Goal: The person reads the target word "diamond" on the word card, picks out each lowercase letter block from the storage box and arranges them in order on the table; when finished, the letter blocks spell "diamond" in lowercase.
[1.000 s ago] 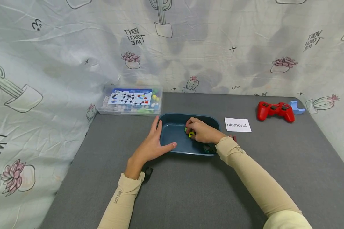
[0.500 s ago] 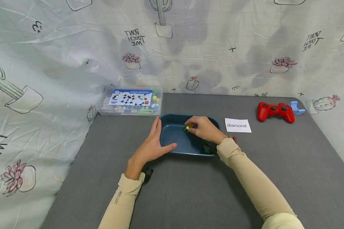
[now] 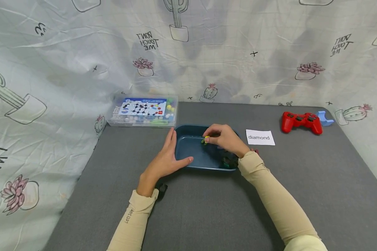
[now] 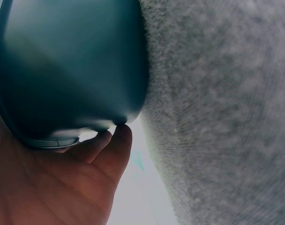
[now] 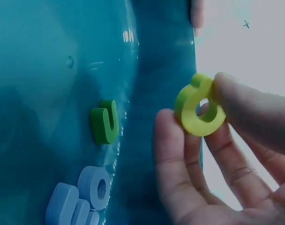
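A blue-green rectangular tray (image 3: 188, 151) lies on the grey table. My left hand (image 3: 163, 160) rests against its left end, fingers extended along the outer wall and thumb over the near rim; the left wrist view has the fingertips touching the tray's side. Over the tray, my right hand (image 3: 224, 139) pinches a yellow letter piece (image 5: 187, 117) with a round loop between thumb and fingers. Below it a green U-shaped letter (image 5: 102, 124) sits in the tray. Blue letter pieces (image 5: 93, 187) lie close by, cut off by the right wrist view's lower edge.
A clear lidded box (image 3: 142, 120) of small parts stands at the back left. Right of the tray lies a card (image 3: 260, 137) reading "diamond", with reddish pieces (image 3: 255, 151) near my right wrist. A red game controller (image 3: 301, 122) and a light-blue piece (image 3: 325, 118) are farther right.
My right hand has shifted slightly and lifted with the yellow letter, turning it in the fingers. The left hand and the tray have stayed in place.
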`<action>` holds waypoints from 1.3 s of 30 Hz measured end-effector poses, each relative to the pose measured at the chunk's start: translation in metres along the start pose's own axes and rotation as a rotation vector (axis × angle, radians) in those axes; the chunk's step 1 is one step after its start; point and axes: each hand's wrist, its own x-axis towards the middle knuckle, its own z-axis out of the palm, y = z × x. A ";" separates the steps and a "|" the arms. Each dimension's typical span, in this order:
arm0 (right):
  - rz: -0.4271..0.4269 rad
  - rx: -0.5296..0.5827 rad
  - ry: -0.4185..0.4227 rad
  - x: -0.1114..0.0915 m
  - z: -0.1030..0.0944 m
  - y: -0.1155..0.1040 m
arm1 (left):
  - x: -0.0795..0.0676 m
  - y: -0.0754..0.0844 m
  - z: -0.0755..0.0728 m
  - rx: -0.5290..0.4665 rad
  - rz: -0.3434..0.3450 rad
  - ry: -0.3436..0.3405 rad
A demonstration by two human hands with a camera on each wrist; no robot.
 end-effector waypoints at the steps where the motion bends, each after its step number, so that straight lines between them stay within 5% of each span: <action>1: 0.011 0.008 -0.002 0.000 -0.001 0.000 | 0.000 0.000 0.000 -0.001 0.000 0.000; 10: 0.080 0.075 0.022 -0.005 -0.010 -0.007 | -0.001 0.003 0.001 0.000 -0.004 0.001; 26: -0.006 0.100 -0.035 -0.027 -0.046 -0.009 | -0.001 0.003 0.001 0.023 -0.017 0.000; 39: 0.163 0.214 0.111 -0.059 -0.072 0.004 | -0.001 0.004 -0.002 0.018 -0.004 -0.010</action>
